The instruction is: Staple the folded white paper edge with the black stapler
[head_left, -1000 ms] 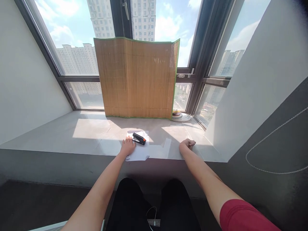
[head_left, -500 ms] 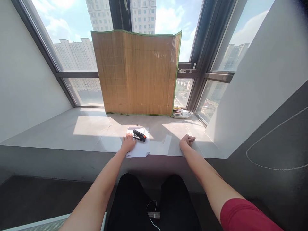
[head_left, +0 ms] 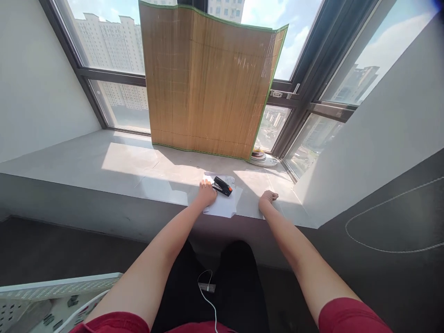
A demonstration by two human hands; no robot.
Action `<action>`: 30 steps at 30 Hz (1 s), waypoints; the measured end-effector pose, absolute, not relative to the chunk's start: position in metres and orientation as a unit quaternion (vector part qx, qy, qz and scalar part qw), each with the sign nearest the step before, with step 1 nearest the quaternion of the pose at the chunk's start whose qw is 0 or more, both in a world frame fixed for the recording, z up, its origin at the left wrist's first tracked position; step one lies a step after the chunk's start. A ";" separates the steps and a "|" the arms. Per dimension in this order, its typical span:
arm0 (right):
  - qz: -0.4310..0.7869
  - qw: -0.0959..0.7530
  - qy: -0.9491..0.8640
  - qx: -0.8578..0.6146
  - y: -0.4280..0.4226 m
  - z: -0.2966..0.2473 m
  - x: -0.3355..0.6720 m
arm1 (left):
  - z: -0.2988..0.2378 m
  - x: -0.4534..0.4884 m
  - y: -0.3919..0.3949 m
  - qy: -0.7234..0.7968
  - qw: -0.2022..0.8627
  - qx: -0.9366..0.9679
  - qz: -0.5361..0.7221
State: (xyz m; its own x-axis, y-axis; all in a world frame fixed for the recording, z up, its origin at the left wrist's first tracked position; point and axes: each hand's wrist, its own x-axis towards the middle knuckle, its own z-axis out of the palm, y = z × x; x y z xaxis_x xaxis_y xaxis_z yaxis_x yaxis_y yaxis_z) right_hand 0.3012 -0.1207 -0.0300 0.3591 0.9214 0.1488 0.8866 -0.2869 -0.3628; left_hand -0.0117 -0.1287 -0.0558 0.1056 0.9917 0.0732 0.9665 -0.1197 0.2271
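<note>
A black stapler with an orange end (head_left: 222, 185) lies on white paper sheets (head_left: 224, 206) near the front edge of a grey windowsill (head_left: 138, 166). My left hand (head_left: 206, 194) lies flat on the left part of the paper, fingers stretched out, its fingertips just beside the stapler. My right hand (head_left: 267, 199) rests on the sill to the right of the paper, curled into a loose fist with nothing visible in it.
A bamboo mat with green trim (head_left: 204, 83) stands upright against the window at the back. Some stacked flat round items (head_left: 262, 158) sit at its right foot. A white perforated basket (head_left: 52, 300) is at the lower left by my legs. A white wall (head_left: 364, 138) closes the sill's right side.
The view has tilted down and swung left, so everything sits further right and the basket has come into view. Both hands stay where they were on the paper and sill.
</note>
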 end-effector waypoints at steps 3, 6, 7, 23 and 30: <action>0.061 0.175 -0.550 -0.814 -0.118 -0.023 0.308 | -0.057 0.015 -0.129 0.663 0.054 0.737 0.120; 0.094 0.192 -0.576 -0.789 -0.118 -0.013 0.304 | -0.058 0.021 -0.130 0.658 0.054 0.739 0.133; 0.107 0.204 -0.591 -0.773 -0.118 -0.011 0.296 | -0.059 0.020 -0.131 0.655 0.057 0.740 0.140; 0.199 0.336 -0.741 -0.547 -0.142 -0.044 0.242 | -0.063 0.010 -0.124 0.656 0.103 0.729 0.166; 0.185 0.435 -0.680 -0.561 -0.157 -0.052 0.247 | -0.058 0.006 -0.121 0.654 0.096 0.737 0.144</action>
